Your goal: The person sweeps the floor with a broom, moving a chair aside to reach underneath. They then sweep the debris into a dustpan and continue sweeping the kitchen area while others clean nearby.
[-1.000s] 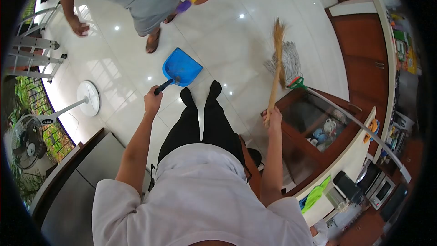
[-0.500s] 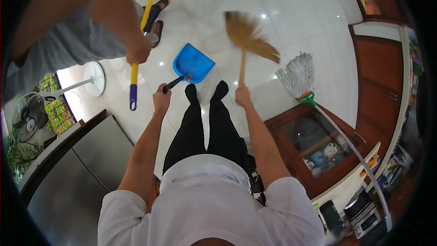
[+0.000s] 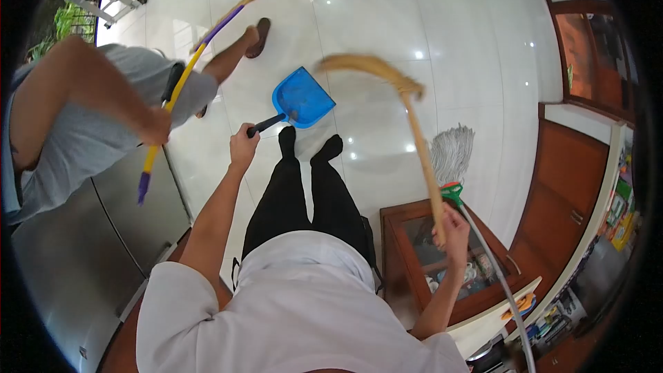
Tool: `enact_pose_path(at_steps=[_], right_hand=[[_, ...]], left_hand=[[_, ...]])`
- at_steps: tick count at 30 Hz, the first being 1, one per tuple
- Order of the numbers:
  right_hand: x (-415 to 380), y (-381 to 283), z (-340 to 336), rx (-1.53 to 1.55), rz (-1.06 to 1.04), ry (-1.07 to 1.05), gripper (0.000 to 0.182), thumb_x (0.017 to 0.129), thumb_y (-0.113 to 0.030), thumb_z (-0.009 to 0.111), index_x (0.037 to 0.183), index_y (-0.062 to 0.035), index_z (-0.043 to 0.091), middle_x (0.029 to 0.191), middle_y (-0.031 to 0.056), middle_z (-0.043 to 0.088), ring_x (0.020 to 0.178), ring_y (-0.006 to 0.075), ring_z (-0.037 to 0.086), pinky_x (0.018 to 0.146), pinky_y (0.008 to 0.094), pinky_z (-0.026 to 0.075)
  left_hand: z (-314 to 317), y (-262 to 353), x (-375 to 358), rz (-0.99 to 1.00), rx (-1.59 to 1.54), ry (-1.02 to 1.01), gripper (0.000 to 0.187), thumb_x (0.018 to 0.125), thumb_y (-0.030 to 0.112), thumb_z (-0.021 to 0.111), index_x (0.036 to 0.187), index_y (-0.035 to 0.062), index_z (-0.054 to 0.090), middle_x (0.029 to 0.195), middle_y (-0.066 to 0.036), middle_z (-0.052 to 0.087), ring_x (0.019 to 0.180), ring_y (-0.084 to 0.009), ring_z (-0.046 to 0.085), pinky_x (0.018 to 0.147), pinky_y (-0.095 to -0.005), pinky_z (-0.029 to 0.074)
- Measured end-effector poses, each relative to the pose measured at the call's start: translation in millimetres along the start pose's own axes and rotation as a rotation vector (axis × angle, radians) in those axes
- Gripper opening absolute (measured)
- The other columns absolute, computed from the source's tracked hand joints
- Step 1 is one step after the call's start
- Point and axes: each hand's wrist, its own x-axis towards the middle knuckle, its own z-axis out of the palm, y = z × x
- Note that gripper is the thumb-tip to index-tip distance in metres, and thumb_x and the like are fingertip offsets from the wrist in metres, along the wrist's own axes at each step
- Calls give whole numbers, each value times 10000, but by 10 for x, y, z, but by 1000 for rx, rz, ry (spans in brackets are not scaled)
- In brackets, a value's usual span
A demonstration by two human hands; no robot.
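Two hands busy here: your left hand (image 3: 243, 146) is clenched round the black handle of a blue plastic dustpan (image 3: 302, 99) sitting on the white tiled floor (image 3: 476, 62) just ahead of your feet, while your right hand (image 3: 452, 228) grips a straw broom (image 3: 387, 76) swung up, bristles blurred. Another person beside you holds a yellow-handled broom (image 3: 181, 83).

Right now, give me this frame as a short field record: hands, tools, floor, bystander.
left hand: grips the black handle of the blue dustpan
dustpan: low, in front of the feet
right hand: grips the straw broom, bristles off the floor, blurred
mop: head on white tile floor
other person: holds a yellow-handled broom
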Motion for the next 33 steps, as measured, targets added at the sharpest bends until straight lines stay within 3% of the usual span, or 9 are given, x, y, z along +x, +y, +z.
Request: enact_pose_path(at_steps=[5, 7, 12, 15, 18, 19, 21, 24, 33], right_hand=[[1721, -88, 105, 106, -192, 146, 245, 826, -163, 467, 980, 13, 539, 670, 45, 493, 490, 105, 464, 375, 211, 399], [2370, -289, 514, 136, -230, 89, 249, 796, -129, 448, 977, 14, 539, 699, 77, 513, 507, 141, 502, 388, 239, 416], [3285, -497, 1814, 32, -173, 29, 192, 757, -172, 431, 720, -20, 541, 477, 86, 472, 330, 169, 443, 275, 276, 325], [3167, -191, 2347, -375, -225, 2, 218, 758, -159, 409, 679, -6, 542, 511, 144, 526, 358, 216, 501, 317, 322, 391], [2743, 465, 2579, -702, -160, -120, 258, 754, -180, 415, 903, 0, 524, 1027, 215, 515, 976, 379, 474, 811, 459, 382], [2346, 481, 2568, -748, -181, -122, 242, 757, -163, 397, 887, -8, 530, 935, 210, 553, 928, 396, 493, 796, 459, 389], [2213, 958, 2353, -676, -428, -227, 195, 770, -151, 478, 856, -9, 580, 583, 154, 545, 439, 189, 545, 403, 308, 438], [1527, 591, 1691, -100, 95, -315, 254, 797, -132, 506, 1026, -24, 533, 587, 53, 503, 420, 119, 482, 334, 207, 371], [307, 498, 105, 34, 121, -80, 372, 857, -137, 424, 1217, -51, 391, 591, 76, 506, 379, 94, 414, 299, 206, 305]], left_hand=[[-169, -81, -228, -91, -93, 64, 238, 706, 155, 596, 900, 20, 565, 696, -179, 592, 651, -288, 598, 598, -337, 460], [-105, -249, -290, -36, -89, 151, 228, 714, 132, 601, 896, 0, 564, 637, -120, 590, 562, -168, 573, 530, -274, 446], [72, -434, -222, -115, -112, 217, 202, 726, 123, 581, 886, 0, 567, 610, -68, 573, 524, -94, 528, 480, -229, 417], [95, -296, -148, -257, -119, 165, 235, 706, 175, 600, 884, 25, 574, 738, -191, 591, 709, -312, 588, 645, -354, 451], [167, -294, -49, -174, -60, 208, 237, 698, 163, 596, 892, 31, 565, 742, -189, 589, 711, -328, 580, 645, -374, 448], [159, -281, -8, -184, -70, 210, 237, 698, 163, 596, 892, 31, 565, 742, -189, 589, 711, -328, 580, 645, -374, 448], [153, -213, 52, -162, -77, 226, 242, 701, 162, 593, 903, 33, 559, 745, -190, 588, 716, -334, 577, 645, -379, 448], [114, -217, 111, -172, -70, 204, 237, 704, 156, 587, 904, 34, 559, 735, -189, 588, 704, -332, 579, 634, -374, 452], [-547, -684, 217, -142, -77, 80, 227, 707, 153, 589, 914, 63, 566, 703, -176, 585, 667, -302, 589, 596, -354, 457]])
